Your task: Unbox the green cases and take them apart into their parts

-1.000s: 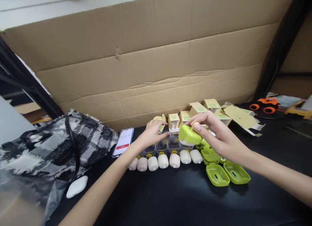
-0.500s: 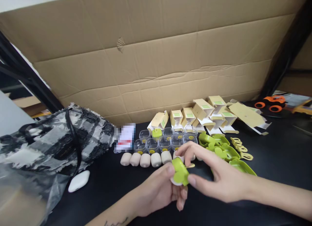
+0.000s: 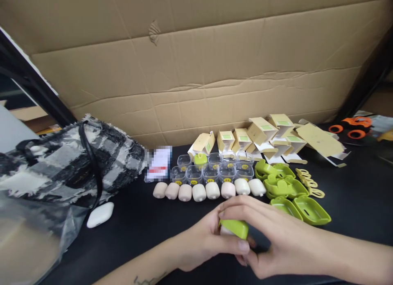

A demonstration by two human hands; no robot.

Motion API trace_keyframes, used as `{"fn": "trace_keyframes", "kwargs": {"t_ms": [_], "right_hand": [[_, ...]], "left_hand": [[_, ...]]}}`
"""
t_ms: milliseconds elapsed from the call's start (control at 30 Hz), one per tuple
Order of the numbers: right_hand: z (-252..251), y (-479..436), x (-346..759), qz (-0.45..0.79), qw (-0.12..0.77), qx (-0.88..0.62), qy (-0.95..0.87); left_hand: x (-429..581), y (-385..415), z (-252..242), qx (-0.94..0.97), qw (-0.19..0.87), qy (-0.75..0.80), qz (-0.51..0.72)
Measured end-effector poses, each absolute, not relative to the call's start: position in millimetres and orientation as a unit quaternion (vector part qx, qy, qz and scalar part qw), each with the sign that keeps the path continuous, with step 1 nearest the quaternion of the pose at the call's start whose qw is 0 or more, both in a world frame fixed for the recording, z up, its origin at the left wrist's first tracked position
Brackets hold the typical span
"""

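Note:
Both hands meet low in the middle of the head view around a small green plastic cover (image 3: 237, 227) with a whitish piece under it. My left hand (image 3: 205, 240) grips it from the left, thumb along its near side. Over its top and right side curl the fingers of my right hand (image 3: 270, 236). Part of the cover is hidden behind the fingers. Just beyond lies a row of pale rounded blocks (image 3: 199, 193), pinkish and off-white. Green plastic shells (image 3: 311, 209) sit beyond my right forearm, beside cream-coloured loops (image 3: 315, 192).
Clear plastic cups (image 3: 210, 174) with yellow stickers stand behind the blocks, one holding a green piece (image 3: 200, 159). Behind are opened small cartons (image 3: 260, 129) and a cardboard wall (image 3: 199, 51). A frayed bag (image 3: 70, 170), white case (image 3: 100, 214) and orange toy truck (image 3: 353, 127) lie around.
The green cover has turned and moved slightly right and down. My right hand has closed in over it, uncovering the right end of the block row. The camera view has shifted a little.

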State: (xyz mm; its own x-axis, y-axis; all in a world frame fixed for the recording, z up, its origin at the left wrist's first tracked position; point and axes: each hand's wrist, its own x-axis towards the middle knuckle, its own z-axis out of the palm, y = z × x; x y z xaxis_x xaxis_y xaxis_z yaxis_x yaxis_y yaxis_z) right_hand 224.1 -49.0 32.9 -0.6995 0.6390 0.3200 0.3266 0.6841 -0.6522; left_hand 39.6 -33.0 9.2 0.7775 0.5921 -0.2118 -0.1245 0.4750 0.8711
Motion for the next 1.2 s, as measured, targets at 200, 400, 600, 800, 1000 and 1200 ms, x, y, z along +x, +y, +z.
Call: {"fn": "trace_keyframes", "kwargs": {"t_ms": [200, 400, 600, 800, 1000, 1200], "right_hand": [[30, -51, 222, 0.241, 0.275, -0.233, -0.901], [30, -57, 222, 0.197, 0.265, -0.220, -0.918], [46, -55, 228, 0.255, 0.249, -0.228, -0.906], [56, -41, 245, 0.226, 0.367, -0.267, -0.862], [52, -37, 249, 0.200, 0.439, -0.304, -0.822], [55, -46, 245, 0.199, 0.423, -0.278, -0.839]], "left_hand": [[30, -33, 13, 0.604, 0.734, 0.252, 0.181], [35, -44, 23, 0.704, 0.636, 0.239, 0.207], [33, -39, 27, 0.660, 0.689, 0.230, 0.191], [6, -32, 51, 0.677, 0.661, 0.308, 0.103], [-43, -38, 64, 0.815, 0.302, 0.463, 0.176], [-80, -38, 48, 0.814, 0.183, 0.527, 0.160]]}}
